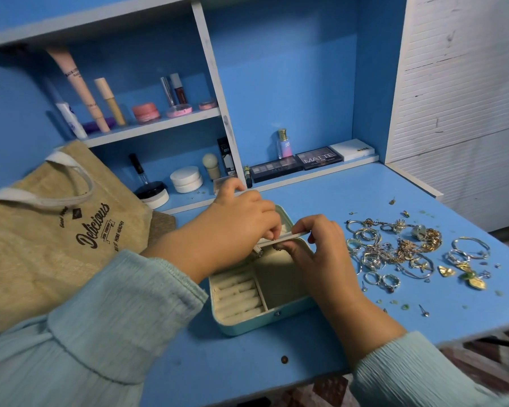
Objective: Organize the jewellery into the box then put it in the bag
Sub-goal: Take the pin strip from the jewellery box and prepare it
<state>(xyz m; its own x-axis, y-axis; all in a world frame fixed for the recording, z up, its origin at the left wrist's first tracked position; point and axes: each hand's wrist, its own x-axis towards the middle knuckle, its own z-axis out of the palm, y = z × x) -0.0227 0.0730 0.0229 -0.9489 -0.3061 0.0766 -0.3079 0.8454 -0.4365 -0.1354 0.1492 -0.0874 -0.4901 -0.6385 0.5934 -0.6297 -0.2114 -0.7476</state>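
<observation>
A pale green jewellery box lies open on the blue desk, with cream ring rolls at its left and a bare compartment at its right. My left hand pinches a small earring over the box's far part. My right hand holds a thin white divider panel inside the box. A heap of gold and silver jewellery lies to the right of the box. A beige jute bag printed "Delicious" lies at the left.
Shelves behind hold cosmetics: tubes, a pink jar, white compacts, a perfume bottle and eyeshadow palettes. Loose studs and green beads are scattered near the desk's right front edge. A white slatted panel stands at right.
</observation>
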